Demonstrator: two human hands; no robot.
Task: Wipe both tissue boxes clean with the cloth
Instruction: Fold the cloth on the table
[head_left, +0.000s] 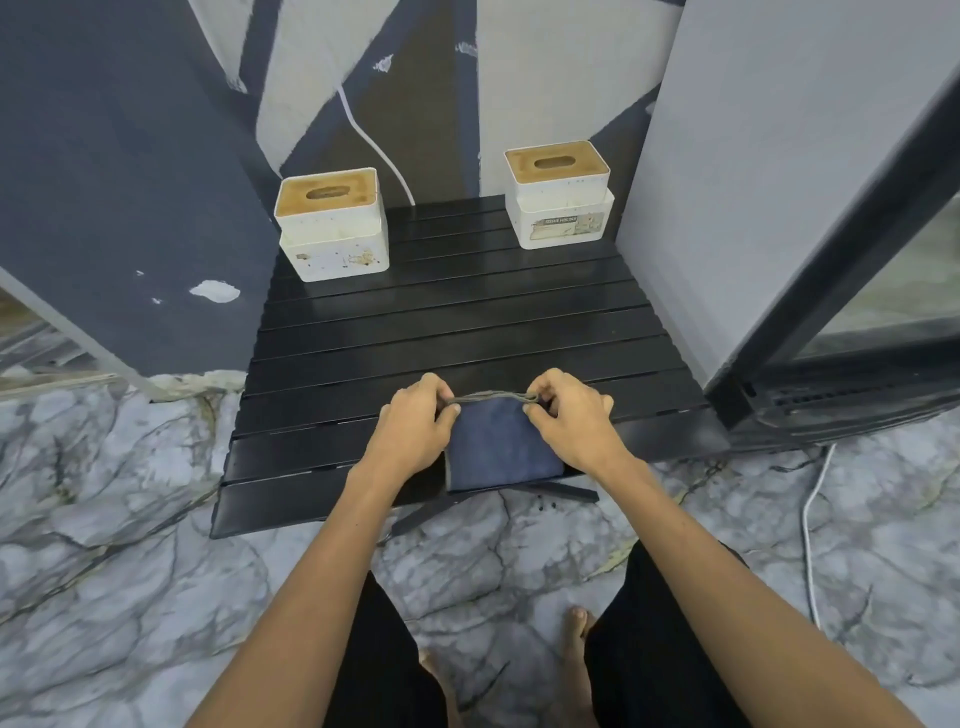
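Nearest, at the front edge of a black slatted bench (467, 322), a folded dark blue cloth (496, 449) lies flat, roughly square, its near edge overhanging the bench; the left hand (415, 428) and right hand (571, 423) each pinch a far corner of it between thumb and curled fingers (540, 410), lifting that greyish far edge. Farther back, well apart at the rear corners, stand two white tissue boxes with tan lids and oval slots, long axes running left to right: the left tissue box (335, 234), front smudged brown, and the right tissue box (563, 200), bearing a worn label.
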